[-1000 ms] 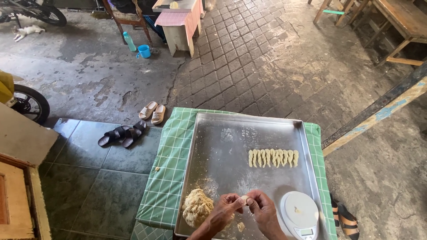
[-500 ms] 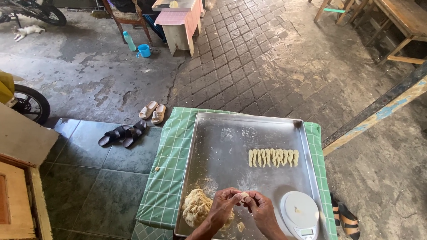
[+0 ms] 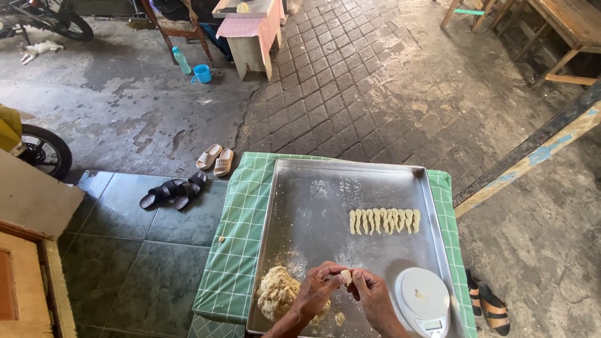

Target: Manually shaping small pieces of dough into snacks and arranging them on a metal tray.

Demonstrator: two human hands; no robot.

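Observation:
Over the near end of a large metal tray (image 3: 313, 206), my left hand (image 3: 316, 289) and my right hand (image 3: 372, 294) meet, pinching a small pale piece of dough (image 3: 345, 276) between their fingertips. A rough lump of dough (image 3: 278, 294) lies on the tray just left of my left hand. Small dough crumbs (image 3: 339, 318) sit below my hands. A row of several twisted dough sticks (image 3: 384, 220) lies side by side on the tray's right half. A round white kitchen scale (image 3: 424, 295) stands at the tray's near right corner, beside my right hand.
The tray rests on a green checked cloth (image 3: 241, 238) over a small table. Black sandals (image 3: 173, 192) and tan sandals (image 3: 215, 159) lie on the floor to the left, another pair (image 3: 487, 305) at right. A pink-topped stool (image 3: 250, 34), blue cup (image 3: 201, 74) and wooden benches (image 3: 557, 31) stand farther off.
My hands have shifted slightly while working the small dough piece between the fingers. The tray, dough lump and sticks have not moved.

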